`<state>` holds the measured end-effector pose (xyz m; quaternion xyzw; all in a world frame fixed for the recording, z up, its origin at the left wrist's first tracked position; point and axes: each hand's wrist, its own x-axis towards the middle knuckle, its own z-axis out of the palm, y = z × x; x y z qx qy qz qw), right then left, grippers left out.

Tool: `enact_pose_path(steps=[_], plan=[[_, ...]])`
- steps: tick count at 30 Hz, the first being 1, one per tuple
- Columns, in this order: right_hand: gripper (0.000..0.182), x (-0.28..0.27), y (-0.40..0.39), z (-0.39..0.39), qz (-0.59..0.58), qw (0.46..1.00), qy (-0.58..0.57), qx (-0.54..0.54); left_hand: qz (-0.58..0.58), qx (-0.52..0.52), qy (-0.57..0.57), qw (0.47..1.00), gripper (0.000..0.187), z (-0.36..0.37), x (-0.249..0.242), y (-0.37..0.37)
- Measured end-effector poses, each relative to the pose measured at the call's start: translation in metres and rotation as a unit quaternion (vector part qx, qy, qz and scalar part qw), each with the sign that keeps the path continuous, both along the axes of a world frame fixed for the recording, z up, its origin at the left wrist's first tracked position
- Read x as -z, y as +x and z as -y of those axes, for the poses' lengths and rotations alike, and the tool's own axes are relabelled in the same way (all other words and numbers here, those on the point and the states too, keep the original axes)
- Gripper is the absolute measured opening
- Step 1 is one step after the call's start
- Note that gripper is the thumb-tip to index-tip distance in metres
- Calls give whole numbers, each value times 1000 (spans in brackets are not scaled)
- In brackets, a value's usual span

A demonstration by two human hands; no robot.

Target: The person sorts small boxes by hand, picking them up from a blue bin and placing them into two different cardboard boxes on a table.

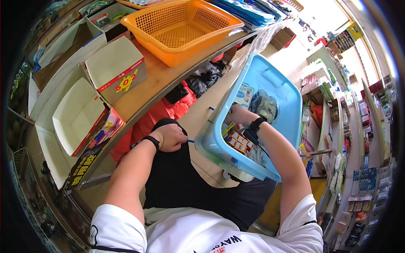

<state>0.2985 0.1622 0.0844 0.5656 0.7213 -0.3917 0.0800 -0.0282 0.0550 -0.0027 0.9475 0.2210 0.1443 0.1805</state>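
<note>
My left hand point(171, 137) is closed in a fist over my dark-trousered knee, a thin blue stick point(190, 141) poking out from it toward the bin. My right hand point(239, 114) reaches down inside a light blue plastic bin point(291, 88), its fingertips hidden among the contents. Close below it lie a red-and-yellow patterned pack point(239, 142) and small yellow packets. Clear crumpled plastic bags point(263, 105) fill the bin beside my wrist, and a pale printed card point(244, 93) leans on the inner wall.
An orange basket point(168, 33) and open cardboard boxes point(114, 65) stand on the wooden counter point(164, 71) to the left. Red plastic bags point(156, 114) and black bags point(206, 78) lie beneath it. Stocked shelves point(329, 122) line the right side.
</note>
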Motion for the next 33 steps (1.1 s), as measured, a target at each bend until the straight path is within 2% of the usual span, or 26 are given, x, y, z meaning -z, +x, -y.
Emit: enact_pose_path(steps=[5,7,8,9,11,12,16,18,20,21,23,25,27,30,31,32,33], plan=[[56,4,-5,7,-58,998,-21,14,4,6,8,1000,7,1,-1,3],[53,-10,-9,9,-16,1000,11,-7,-8,3,6,1000,7,1,-3,4],[51,-1,-2,5,-31,996,76,-35,-8,5,7,1000,7,0,-4,4],[51,-5,3,4,-31,996,77,-33,-11,4,6,1000,6,1,-4,4],[48,-14,12,0,-125,988,90,16,-15,6,6,1000,6,1,-5,3],[41,-35,9,3,-57,992,109,24,-10,4,5,1000,5,1,-5,2],[35,-92,29,26,-79,986,107,101,4,2,6,1000,5,1,-6,-1],[34,-109,53,42,-213,950,85,213,5,1,9,1000,5,2,-4,-3],[36,-125,69,70,-339,898,87,268,6,-2,12,1000,5,3,-3,-5],[36,-130,80,85,-341,896,88,269,4,-8,8,1000,5,3,-3,-6],[38,-139,99,117,-466,830,71,298,-1,-11,8,1000,6,4,-2,-3],[43,-141,106,157,-521,790,74,315,23,-8,20,1000,7,3,2,-6],[48,-149,93,200,-544,774,78,314,43,-11,6,999,9,6,-2,-3],[49,-137,72,258,-556,768,29,315,13,-86,-28,996,11,28,-11,11],[48,-128,67,273,-551,775,3,310,-18,-140,-52,989,13,42,-27,23],[45,-123,58,287,-545,779,-45,307,-42,-232,-25,972,16,61,-17,39],[42,-117,47,296,-534,784,-86,305,-132,-254,-79,955,23,80,-40,53]])
